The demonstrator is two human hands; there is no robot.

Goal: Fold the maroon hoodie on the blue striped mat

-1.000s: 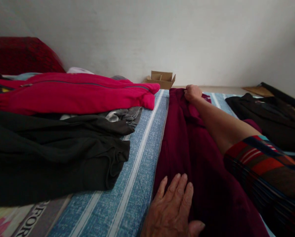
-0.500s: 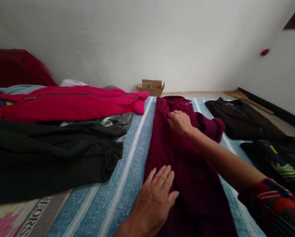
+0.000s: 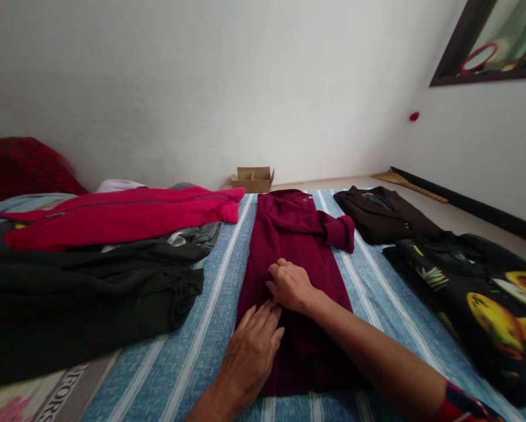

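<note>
A maroon garment [image 3: 298,246] lies lengthwise on the blue striped sheet [image 3: 214,293], one sleeve folded over with its cuff sticking out to the right. My left hand [image 3: 251,346] rests flat on its left part, fingers stretched forward. Just ahead and to the right, my right hand [image 3: 291,285] is on the same garment with fingers curled down. The fingertips of my right hand are close to those of my left, and whether they pinch the cloth is hidden.
Left: a pink zip jacket [image 3: 135,214] and dark trousers [image 3: 82,299]. Right: a folded brown garment [image 3: 383,217] and a black patterned one [image 3: 478,293]. A small cardboard box [image 3: 253,179] stands by the wall.
My right hand has come back toward me along the maroon garment, close to my left hand. The view has shifted, showing the garment's near edge and more of the black patterned garment.
</note>
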